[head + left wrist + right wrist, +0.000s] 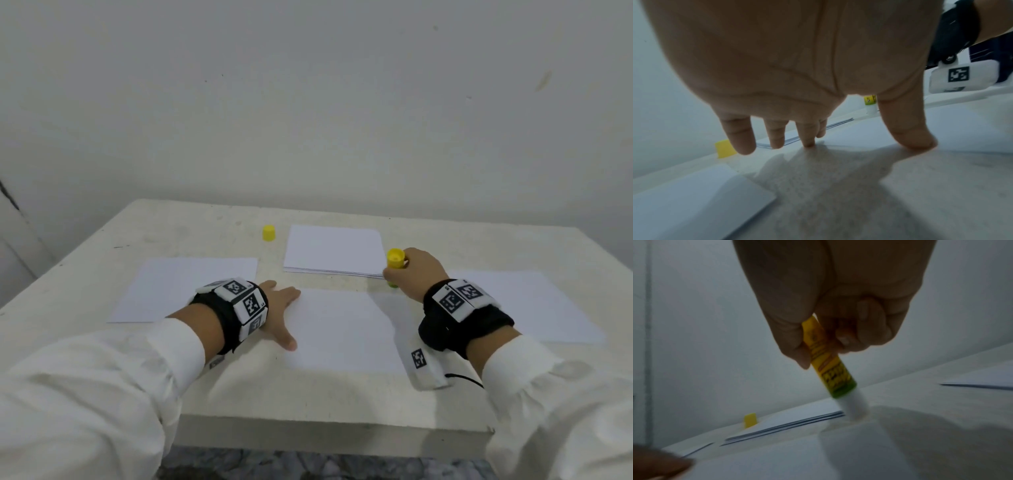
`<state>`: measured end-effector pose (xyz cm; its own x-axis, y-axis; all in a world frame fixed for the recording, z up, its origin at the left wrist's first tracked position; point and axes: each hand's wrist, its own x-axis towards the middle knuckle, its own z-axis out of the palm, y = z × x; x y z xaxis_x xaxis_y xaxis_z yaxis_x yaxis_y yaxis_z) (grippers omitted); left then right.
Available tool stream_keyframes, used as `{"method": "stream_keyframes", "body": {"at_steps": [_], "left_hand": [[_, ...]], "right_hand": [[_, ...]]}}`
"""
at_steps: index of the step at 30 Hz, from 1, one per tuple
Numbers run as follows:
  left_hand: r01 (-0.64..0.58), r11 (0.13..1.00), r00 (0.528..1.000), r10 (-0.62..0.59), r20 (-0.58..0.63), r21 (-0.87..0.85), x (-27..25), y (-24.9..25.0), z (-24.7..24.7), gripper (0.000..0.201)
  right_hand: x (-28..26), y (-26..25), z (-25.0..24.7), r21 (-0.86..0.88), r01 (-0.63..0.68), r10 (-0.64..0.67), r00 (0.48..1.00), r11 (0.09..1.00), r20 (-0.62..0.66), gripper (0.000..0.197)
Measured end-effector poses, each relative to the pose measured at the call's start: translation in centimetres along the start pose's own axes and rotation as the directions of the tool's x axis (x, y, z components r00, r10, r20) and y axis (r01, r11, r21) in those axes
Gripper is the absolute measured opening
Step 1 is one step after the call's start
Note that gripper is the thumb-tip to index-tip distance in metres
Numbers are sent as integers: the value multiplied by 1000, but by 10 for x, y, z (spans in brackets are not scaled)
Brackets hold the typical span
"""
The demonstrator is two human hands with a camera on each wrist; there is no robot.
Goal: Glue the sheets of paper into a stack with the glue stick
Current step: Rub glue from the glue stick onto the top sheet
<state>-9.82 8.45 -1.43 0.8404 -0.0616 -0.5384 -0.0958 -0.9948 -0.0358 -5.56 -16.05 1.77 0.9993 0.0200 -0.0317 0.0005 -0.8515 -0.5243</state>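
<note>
The right hand (416, 272) clamps its fingers (869, 327) around the uncapped glue stick (830, 363), tip down at the centre sheet (342, 329)'s one-o'clock corner; the left hand (279, 313), fingers spread flat, pins its nine-o'clock edge so it won't slide on the surface (191, 233).

The glue stick (394, 265) is a yellow tube with a green band near its uncapped end, tilted with its white glue tip down at the far right corner of the center sheet (342, 330), right of center in the head view. Its yellow cap (269, 233) stands upright on the counter (191, 226), just left of the stack of white sheets (334, 250) at the upper middle. The center sheet lies flat near the front edge. A single sheet (186, 289) lies flat at the left, another (544, 305) at the right.
</note>
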Motion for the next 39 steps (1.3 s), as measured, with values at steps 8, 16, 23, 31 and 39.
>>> {"method": "stream_keyframes", "body": {"at_steps": [8,16,23,31,39], "left_hand": [[21,999,999,-23,43,43,4,-6,4,138],[-2,997,1000,0,28,71,10,-7,7,145],[-47,993,997,41,62,109,10,-1,5,139],[-9,992,998,1,68,124,-3,5,-1,129],[-22,994,997,14,72,107,7,-3,3,137]], "right_hand": [[-17,-84,58,-9,302,-287,915,953,282,34],[-30,-89,63,10,359,-341,878,933,335,36],[-69,-80,56,24,410,-382,825,912,417,29],[-78,-49,39,15,344,-321,858,939,401,29],[-82,14,-3,-7,211,-198,930,977,310,25]]}}
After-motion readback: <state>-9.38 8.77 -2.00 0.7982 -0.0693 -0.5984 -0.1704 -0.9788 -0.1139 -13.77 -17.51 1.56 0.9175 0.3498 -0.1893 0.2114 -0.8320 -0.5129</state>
